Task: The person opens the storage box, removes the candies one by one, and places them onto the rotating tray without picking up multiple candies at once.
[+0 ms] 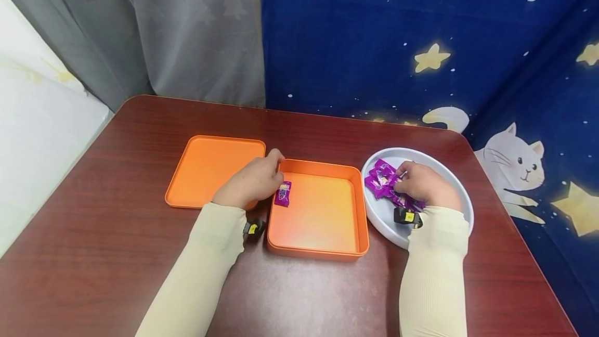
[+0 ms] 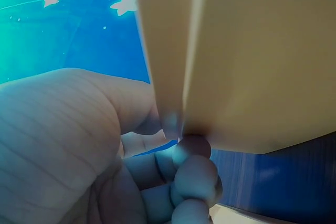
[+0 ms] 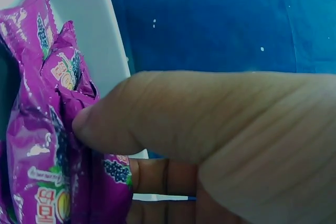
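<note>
My left hand (image 1: 250, 183) grips the left wall of an orange square box (image 1: 318, 215); in the left wrist view the box wall (image 2: 164, 40) runs between thumb and fingers. One purple wrapped candy (image 1: 283, 194) lies inside, against that left side. Over a round white tray (image 1: 374, 212) at the right, my right hand (image 1: 428, 185) reaches into a pile of purple wrapped candies (image 1: 381, 178). The right wrist view has its thumb pressing a purple candy (image 3: 113, 182) with the fingers behind it. Grapes are printed on the wrappers.
An orange square lid (image 1: 210, 170) lies left of the box, partly behind my left hand. Everything sits on a dark red-brown table (image 1: 117, 222). A grey curtain (image 1: 201, 30) and a blue star-patterned curtain (image 1: 355, 40) hang behind its far edge.
</note>
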The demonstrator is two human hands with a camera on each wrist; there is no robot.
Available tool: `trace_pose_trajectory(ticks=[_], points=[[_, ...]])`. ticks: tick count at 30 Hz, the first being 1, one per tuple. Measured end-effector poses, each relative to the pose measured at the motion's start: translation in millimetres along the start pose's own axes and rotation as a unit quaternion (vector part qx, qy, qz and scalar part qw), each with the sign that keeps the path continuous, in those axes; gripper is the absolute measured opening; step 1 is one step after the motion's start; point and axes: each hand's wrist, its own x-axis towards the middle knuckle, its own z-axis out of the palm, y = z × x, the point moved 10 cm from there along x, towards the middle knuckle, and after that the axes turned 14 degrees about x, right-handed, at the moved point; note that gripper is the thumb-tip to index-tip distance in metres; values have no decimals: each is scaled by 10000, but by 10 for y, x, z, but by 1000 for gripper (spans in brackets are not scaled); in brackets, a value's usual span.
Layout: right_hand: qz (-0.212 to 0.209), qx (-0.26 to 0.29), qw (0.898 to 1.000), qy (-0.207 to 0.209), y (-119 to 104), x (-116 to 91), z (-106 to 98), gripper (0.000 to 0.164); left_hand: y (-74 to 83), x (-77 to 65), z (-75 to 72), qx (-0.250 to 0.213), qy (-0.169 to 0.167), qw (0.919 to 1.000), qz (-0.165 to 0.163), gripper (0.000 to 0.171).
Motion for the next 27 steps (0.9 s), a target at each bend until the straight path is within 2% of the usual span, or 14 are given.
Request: trace_pose_trajectory(ticks=[20, 27], points=[[-4, -60, 9999, 126, -88, -92, -84, 39, -6, -27, -2, -24, 12, 10000, -29, 38], [-10, -96, 9997, 224, -169, -190, -159, 45, 10, -31, -6, 2, 44, 10000, -5, 38]])
